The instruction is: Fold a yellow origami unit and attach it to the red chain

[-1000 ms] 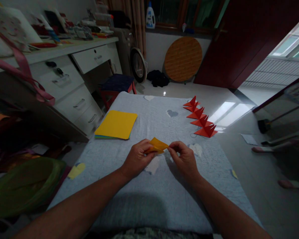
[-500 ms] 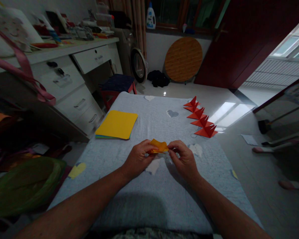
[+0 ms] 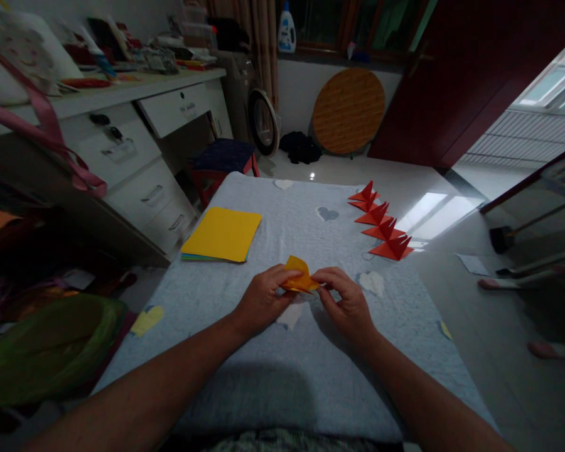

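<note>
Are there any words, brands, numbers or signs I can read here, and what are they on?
No text can be read in this picture.
White bottle on the windowsill: blue markings, too small and blurred to read.
Slim bottle on the desk: too dark and blurred to read.
Folded orange paper, paper stack and red folded pieces: no writing visible.

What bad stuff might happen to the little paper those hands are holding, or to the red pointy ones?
The folded orange-yellow paper might tear or crease crookedly, since the left hand and right hand both pinch it. The red folded papers stand near the edge of the covered table, so a bump might knock one off.
</note>
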A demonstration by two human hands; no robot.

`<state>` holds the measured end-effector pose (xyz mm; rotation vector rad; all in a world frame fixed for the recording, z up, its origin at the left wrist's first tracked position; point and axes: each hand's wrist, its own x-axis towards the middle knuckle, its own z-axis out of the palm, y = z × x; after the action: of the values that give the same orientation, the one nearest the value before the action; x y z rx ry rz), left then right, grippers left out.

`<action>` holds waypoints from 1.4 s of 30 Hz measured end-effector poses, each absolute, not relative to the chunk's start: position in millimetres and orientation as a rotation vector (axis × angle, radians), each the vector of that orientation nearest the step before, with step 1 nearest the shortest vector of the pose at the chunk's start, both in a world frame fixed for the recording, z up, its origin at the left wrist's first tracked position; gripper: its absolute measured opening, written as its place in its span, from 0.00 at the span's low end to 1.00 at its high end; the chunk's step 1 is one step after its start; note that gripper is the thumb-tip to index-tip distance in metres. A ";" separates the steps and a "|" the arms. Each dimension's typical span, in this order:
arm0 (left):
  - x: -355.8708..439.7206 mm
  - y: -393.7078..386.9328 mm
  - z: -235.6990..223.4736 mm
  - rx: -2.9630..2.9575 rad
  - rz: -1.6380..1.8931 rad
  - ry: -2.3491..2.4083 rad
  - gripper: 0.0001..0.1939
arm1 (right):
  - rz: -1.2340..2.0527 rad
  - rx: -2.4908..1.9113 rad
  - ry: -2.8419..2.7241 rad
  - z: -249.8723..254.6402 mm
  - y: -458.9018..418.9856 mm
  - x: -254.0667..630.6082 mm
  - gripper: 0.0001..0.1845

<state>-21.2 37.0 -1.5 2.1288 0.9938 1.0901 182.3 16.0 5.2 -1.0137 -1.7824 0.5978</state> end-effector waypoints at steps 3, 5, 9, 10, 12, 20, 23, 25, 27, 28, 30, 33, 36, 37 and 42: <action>-21.2 37.4 -0.7 2.136 1.087 1.002 0.18 | 0.563 -1.018 -1.791 3.9 15.3 180.7 0.16; -21.3 37.9 -0.2 2.134 1.084 1.008 0.18 | 0.561 -1.038 -1.747 2.8 14.9 179.3 0.17; -21.8 38.0 2.1 2.116 1.079 1.016 0.17 | 0.615 -1.169 -1.560 0.5 14.1 177.7 0.12; -21.8 37.8 3.2 2.111 1.071 1.028 0.17 | 0.638 -1.204 -1.534 0.2 13.9 177.6 0.10; -21.8 37.2 5.7 2.103 1.049 1.056 0.16 | 0.678 -1.240 -1.525 0.3 13.6 177.6 0.06; -20.2 36.3 11.2 2.089 1.010 1.059 0.14 | 0.698 -1.273 -1.485 0.4 15.6 178.6 0.09; -19.4 36.3 11.9 2.074 1.017 1.034 0.11 | 0.673 -1.250 -1.531 1.2 16.0 178.5 0.09; -19.2 36.4 12.7 2.062 1.006 1.023 0.10 | 0.646 -1.212 -1.579 2.0 15.8 178.2 0.09; -19.2 36.6 13.5 2.046 0.997 1.010 0.09 | 0.608 -1.189 -1.622 2.3 15.3 178.0 0.10; -19.3 36.8 13.9 2.037 0.990 1.009 0.09 | 0.591 -1.186 -1.639 2.2 15.1 178.1 0.11; -19.6 37.2 14.7 2.022 0.972 1.031 0.08 | 0.566 -1.192 -1.647 1.7 14.8 178.5 0.12; -19.8 37.7 16.3 2.012 0.948 1.077 0.07 | 0.567 -1.216 -1.628 0.7 14.3 179.5 0.13; -19.8 37.6 18.0 2.000 0.946 1.087 0.07 | 0.582 -1.216 -1.633 0.9 13.4 179.8 0.13; -19.9 37.4 18.4 1.990 0.948 1.094 0.06 | 0.586 -1.208 -1.639 1.3 13.1 179.7 0.14; -21.7 37.2 17.9 1.925 0.938 1.159 0.06 | 0.600 -1.129 -1.669 4.2 12.1 178.0 0.17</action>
<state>-21.7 37.2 17.9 1.9255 1.1592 0.9379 178.0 12.1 4.2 -1.1294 -1.6689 0.6001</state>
